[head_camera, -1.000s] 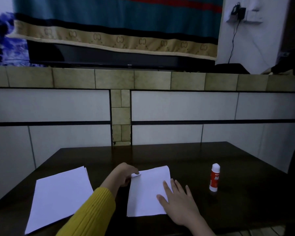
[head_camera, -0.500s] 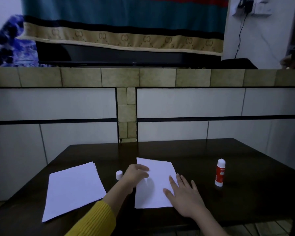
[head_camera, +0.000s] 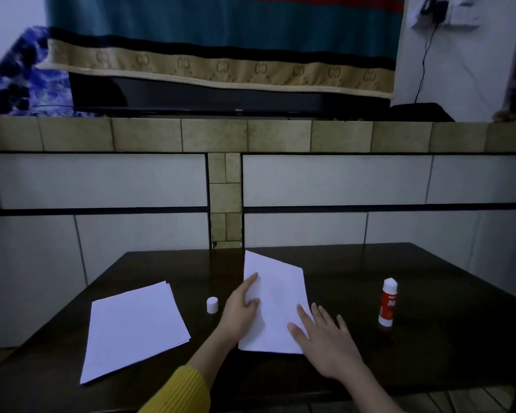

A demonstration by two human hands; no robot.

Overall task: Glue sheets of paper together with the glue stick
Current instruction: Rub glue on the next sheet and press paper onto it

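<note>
In the head view, two bare hands are seen over one dark brown wooden table [head_camera: 429, 353]. The left hand [head_camera: 240, 308], reaching out of a mustard-yellow knitted sleeve [head_camera: 179, 391], is laid against the left edge of a white sheet of paper [head_camera: 276, 299]; its index finger is stretched along the sheet and its thumb is set on top of the paper, while the other fingers are hidden, so a pinch cannot be confirmed. The right hand [head_camera: 325, 341] is spread flat, fingers straight and slightly apart, and its fingertips are pressed on the sheet's near right corner; nothing is grasped by it.

One loose sheet is counted under the hands, its far corner tilted toward the wall. One separate stack of white paper sheets [head_camera: 134, 329] is lain at the left, well apart. One red-and-white glue stick [head_camera: 387, 302] is stood upright, uncapped, to the right of the sheet. One small white cylindrical cap [head_camera: 212, 304] is stood just left of the left hand.
</note>
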